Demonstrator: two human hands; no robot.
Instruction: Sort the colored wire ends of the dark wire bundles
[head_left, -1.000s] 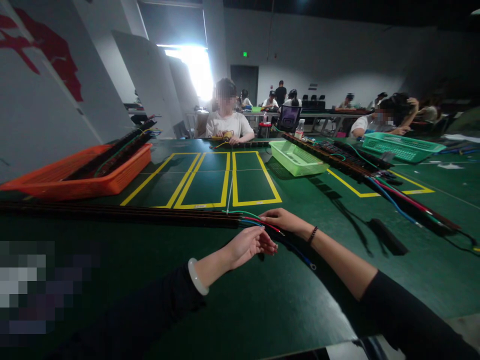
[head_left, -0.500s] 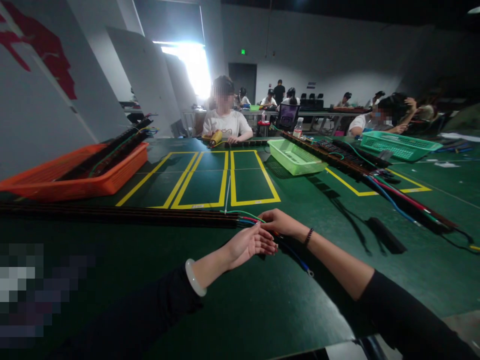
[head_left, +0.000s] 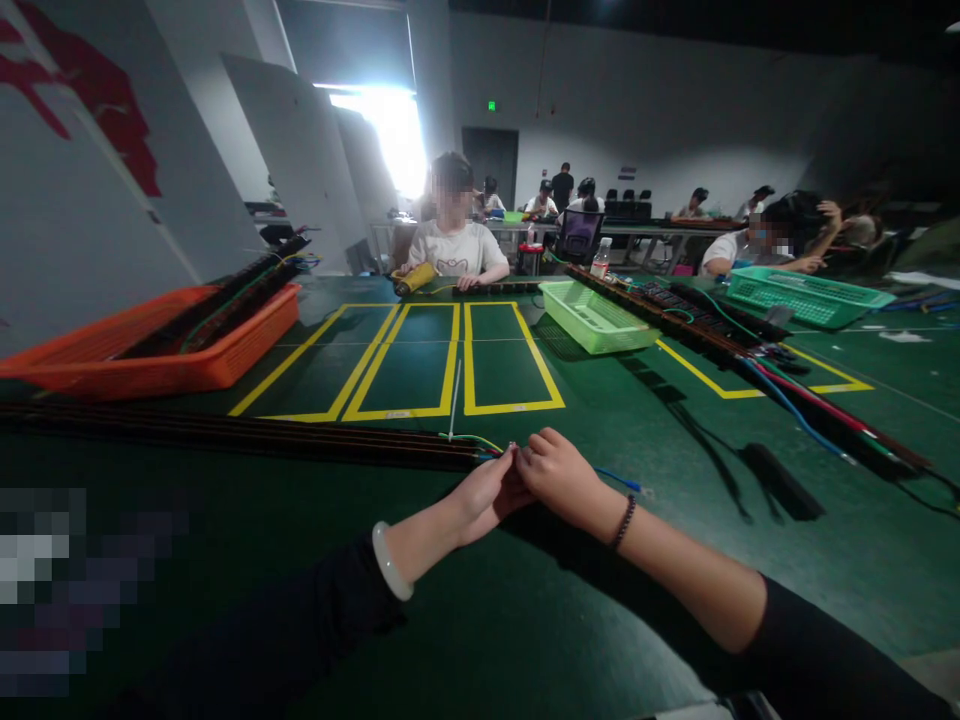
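Observation:
A long dark strip (head_left: 247, 436) lies across the table on the left, and coloured wires (head_left: 489, 452) come out of its right end. My left hand (head_left: 480, 497), with a pale bangle at the wrist, is closed round these wires just past the strip's end. Fingers of my right hand (head_left: 564, 478) are pinched together on the wires, touching my left fingertips; the hands hide the gripped part. A blue wire (head_left: 616, 478) with a ring terminal sticks out beyond my right hand. A white cable tie (head_left: 455, 400) stands up from the strip near its end.
An orange basket (head_left: 247, 345) holding dark strips stands left. Yellow tape frames (head_left: 514, 408) mark the table ahead. Beyond them are a light green basket (head_left: 600, 340), another wired strip (head_left: 750, 355) and a teal basket (head_left: 817, 300). A person (head_left: 454, 240) sits opposite with a yellow tool (head_left: 416, 279).
My left fingers, spread before, have closed in on the wires. My right hand has turned and bunched its fingers. The blue wire's end has swung up and to the right.

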